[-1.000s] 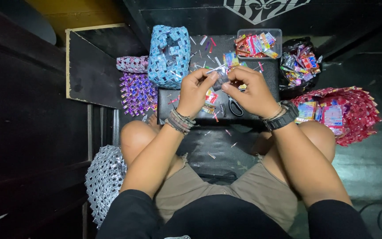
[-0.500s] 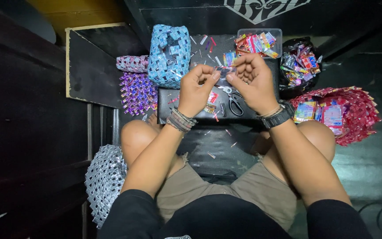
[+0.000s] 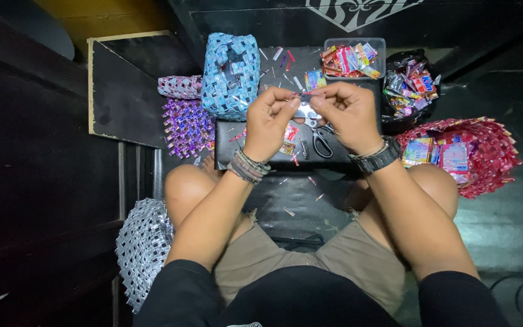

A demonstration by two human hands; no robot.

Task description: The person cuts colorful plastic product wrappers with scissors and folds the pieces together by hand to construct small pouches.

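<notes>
I sit cross-legged before a low black board (image 3: 231, 158). My left hand (image 3: 272, 121) and my right hand (image 3: 347, 115) are raised together over it. Between their fingertips they pinch a thin folded wrapper strip (image 3: 305, 94), one hand at each end. Black-handled scissors (image 3: 321, 142) lie on the board just below my hands, with small wrapper scraps (image 3: 288, 138) beside them. A band is on my left wrist and a dark watch on my right.
A blue woven bag (image 3: 231, 75) stands at the board's far left, a purple woven piece (image 3: 186, 124) beside it. A clear tray of wrappers (image 3: 351, 59) and a black bag of wrappers (image 3: 410, 88) sit behind. A red woven basket (image 3: 479, 154) is at right, a silver woven piece (image 3: 143, 248) by my left knee.
Both hands have shifted slightly and drawn the strip out straight between the fingertips; the scissors on the board now show below them.
</notes>
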